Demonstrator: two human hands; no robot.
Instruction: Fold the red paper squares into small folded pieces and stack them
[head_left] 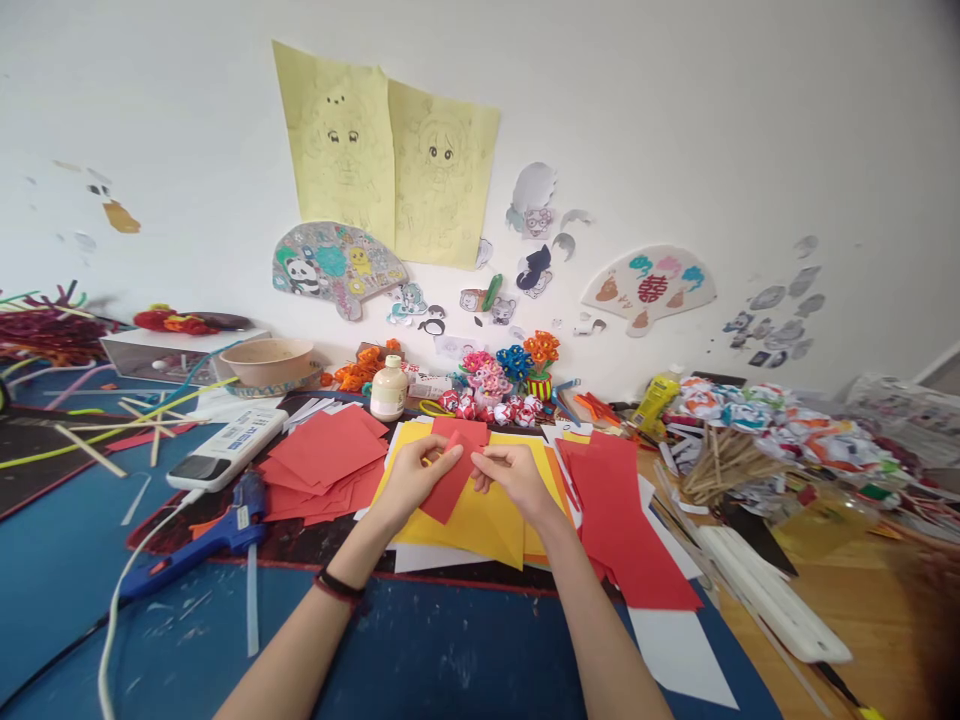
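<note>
My left hand (418, 478) pinches a small red paper sheet (448, 492) near its upper left side, thumb pressed on top. From the other side, my right hand (516, 482) closes thumb and fingers on the paper's right edge. The sheet is held just over a stack of yellow paper (491, 530), with white sheets showing beneath. To the left lies a loose pile of red paper squares (330, 455). Larger red sheets (622, 520) overlap on the right. What lies behind the left fingers is partly hidden.
A blue glue gun (199, 555) and a white power strip (229, 450) with cable lie at left. A cream bottle (388, 390) and pipe-cleaner flowers (517, 368) stand behind the paper. Wooden sticks (716, 465) and another white strip (772, 595) are at right.
</note>
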